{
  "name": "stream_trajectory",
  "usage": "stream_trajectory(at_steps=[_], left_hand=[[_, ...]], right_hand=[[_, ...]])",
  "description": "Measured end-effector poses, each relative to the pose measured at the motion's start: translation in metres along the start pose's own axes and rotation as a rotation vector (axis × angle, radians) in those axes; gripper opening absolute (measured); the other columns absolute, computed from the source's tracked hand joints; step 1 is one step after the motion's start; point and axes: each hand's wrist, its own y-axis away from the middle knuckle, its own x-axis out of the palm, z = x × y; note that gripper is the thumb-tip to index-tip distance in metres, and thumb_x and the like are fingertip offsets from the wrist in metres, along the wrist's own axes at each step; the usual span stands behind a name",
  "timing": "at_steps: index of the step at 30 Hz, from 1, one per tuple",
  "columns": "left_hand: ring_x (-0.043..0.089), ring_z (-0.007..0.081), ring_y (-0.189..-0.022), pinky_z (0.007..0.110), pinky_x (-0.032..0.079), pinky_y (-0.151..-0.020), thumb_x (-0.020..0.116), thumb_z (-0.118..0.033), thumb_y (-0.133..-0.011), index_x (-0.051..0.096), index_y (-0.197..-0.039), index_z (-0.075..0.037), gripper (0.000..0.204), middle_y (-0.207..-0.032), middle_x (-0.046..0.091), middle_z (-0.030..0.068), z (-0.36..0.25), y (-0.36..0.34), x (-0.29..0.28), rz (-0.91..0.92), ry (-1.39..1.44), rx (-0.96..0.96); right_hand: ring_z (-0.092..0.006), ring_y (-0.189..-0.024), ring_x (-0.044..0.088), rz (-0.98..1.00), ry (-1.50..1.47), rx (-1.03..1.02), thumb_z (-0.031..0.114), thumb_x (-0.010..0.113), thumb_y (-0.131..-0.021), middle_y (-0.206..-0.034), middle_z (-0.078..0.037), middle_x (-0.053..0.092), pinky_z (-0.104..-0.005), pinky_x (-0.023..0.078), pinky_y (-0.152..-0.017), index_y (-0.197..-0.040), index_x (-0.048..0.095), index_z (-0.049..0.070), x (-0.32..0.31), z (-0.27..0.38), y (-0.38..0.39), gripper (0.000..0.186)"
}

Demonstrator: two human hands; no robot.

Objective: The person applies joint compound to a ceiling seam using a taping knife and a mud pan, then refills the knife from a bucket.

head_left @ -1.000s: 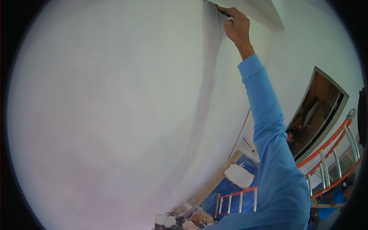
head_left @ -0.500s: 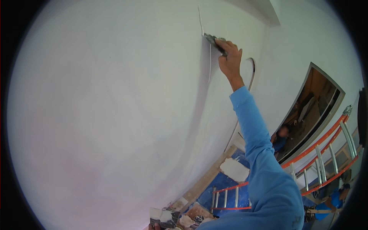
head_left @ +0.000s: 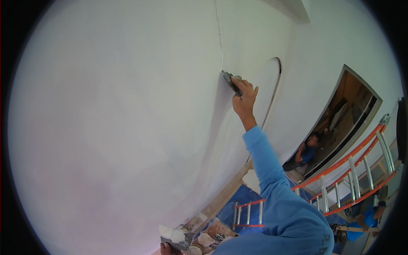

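Note:
My right hand (head_left: 245, 102), its arm in a blue sleeve stretched upward, is closed round a grey, plaster-smeared putty knife (head_left: 230, 82). The blade's edge presses on the white wall (head_left: 119, 127). Directly above the blade runs a thin raised line of white filler (head_left: 219, 36), up to the top of the picture. At the lower edge my left hand (head_left: 167, 250) shows only in part, fingers gripping a second broad blade (head_left: 185, 243) that carries a heap of white filler (head_left: 172, 233). The handle of that blade is hidden.
An orange ladder (head_left: 325, 180) stands at the right; another ladder (head_left: 248, 214) shows lower down over blue floor covering (head_left: 244, 195). One person (head_left: 309, 148) is in the doorway (head_left: 357, 97), another (head_left: 365, 223) at lower right. An arched groove (head_left: 278, 72) marks the wall.
My right hand and the putty knife have moved down the wall, leaving a longer line of filler above. The left hand's blade shows slightly more at the lower edge.

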Motion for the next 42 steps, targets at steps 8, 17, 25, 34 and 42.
stream_trajectory(at_steps=[8, 17, 25, 34, 42], left_hand=[[0.063, 0.0239, -0.102, 0.036, 0.052, -0.088, 0.060, -0.015, -0.092, 0.055, -0.124, 0.007, 0.038, -0.112, 0.063, 0.0142, -0.004, -0.013, 0.014, 0.259, -0.070, 0.053], [0.059, 0.0259, -0.115, 0.039, 0.045, -0.102, 0.057, -0.010, -0.094, 0.054, -0.127, 0.010, 0.040, -0.123, 0.063, 0.0166, -0.031, -0.034, 0.152, 0.551, 0.110, 0.002], [0.065, 0.0234, -0.106, 0.037, 0.054, -0.093, 0.051, -0.003, -0.094, 0.053, -0.128, 0.007, 0.035, -0.116, 0.066, 0.0151, -0.026, -0.043, 0.185, 0.469, 0.317, -0.178], [0.061, 0.0209, -0.114, 0.036, 0.048, -0.100, 0.053, -0.007, -0.098, 0.050, -0.135, 0.004, 0.038, -0.124, 0.064, 0.0118, -0.041, -0.016, 0.163, 0.459, 0.200, 0.016], [0.060, 0.0116, -0.085, 0.026, 0.050, -0.071, 0.054, -0.011, -0.100, 0.058, -0.124, 0.002, 0.028, -0.100, 0.065, 0.0035, -0.057, -0.008, 0.158, 0.382, -0.038, 0.212]], right_hand=[[-0.0305, -0.117, 0.056, -0.055, -0.152, 0.193, -0.003, 0.054, -0.066, -0.116, -0.003, 0.068, -0.0753, 0.013, -0.109, -0.115, 0.072, 0.017, 0.025, 0.038, 0.066, 0.056], [-0.0292, -0.103, 0.059, 0.239, -0.282, -0.157, -0.011, 0.058, -0.072, -0.110, -0.008, 0.070, -0.0498, 0.043, -0.095, -0.113, 0.072, 0.010, -0.043, 0.077, 0.094, 0.048], [-0.0331, -0.114, 0.057, 0.988, -0.929, -0.152, -0.021, 0.050, -0.063, -0.125, -0.017, 0.055, -0.0381, 0.049, -0.098, -0.136, 0.059, 0.010, -0.101, 0.149, 0.173, 0.080], [-0.0333, -0.109, 0.055, 0.987, -0.667, -0.532, -0.016, 0.067, -0.060, -0.121, -0.015, 0.050, -0.0369, 0.052, -0.089, -0.142, 0.054, 0.016, -0.092, 0.147, 0.197, 0.089], [-0.0364, -0.110, 0.053, 1.112, -0.475, -0.461, -0.019, 0.060, -0.058, -0.121, -0.016, 0.050, -0.0360, 0.052, -0.087, -0.142, 0.053, 0.013, -0.092, 0.134, 0.212, 0.090]])
